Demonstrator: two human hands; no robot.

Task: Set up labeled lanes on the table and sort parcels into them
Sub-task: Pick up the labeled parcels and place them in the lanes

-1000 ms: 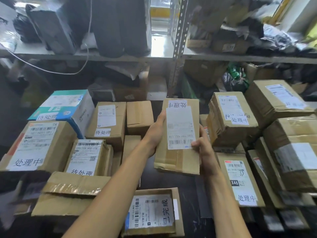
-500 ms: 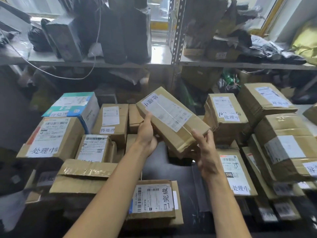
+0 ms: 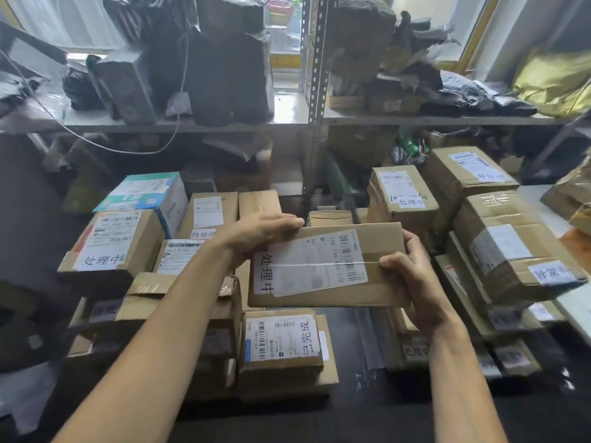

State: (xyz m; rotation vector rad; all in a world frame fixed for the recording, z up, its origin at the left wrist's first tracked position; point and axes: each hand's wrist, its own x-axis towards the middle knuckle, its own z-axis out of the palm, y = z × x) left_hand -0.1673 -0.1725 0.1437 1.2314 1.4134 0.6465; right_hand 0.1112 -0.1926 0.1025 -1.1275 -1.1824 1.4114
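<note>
A flat brown cardboard parcel [image 3: 380,282] with a white shipping label and a handwritten tag hangs above the dark table [image 3: 348,407], turned lengthwise left to right. My left hand [image 3: 256,238] grips its upper left corner, fingers over the top edge. My right hand [image 3: 412,276] holds its right end, thumb on the face and fingers behind. Under the held parcel a smaller labelled box [image 3: 281,343] lies on the table.
Labelled cardboard boxes crowd the left [image 3: 108,247] and right [image 3: 511,247] of the table, stacked in piles. A blue and white carton [image 3: 150,193] stands at the back left. A metal shelf [image 3: 224,123] behind carries dark wrapped bundles and a white cable.
Both hands have turned the parcel from upright, through a tilt, to lying sideways, and brought it lower and closer. The camera view has risen a little.
</note>
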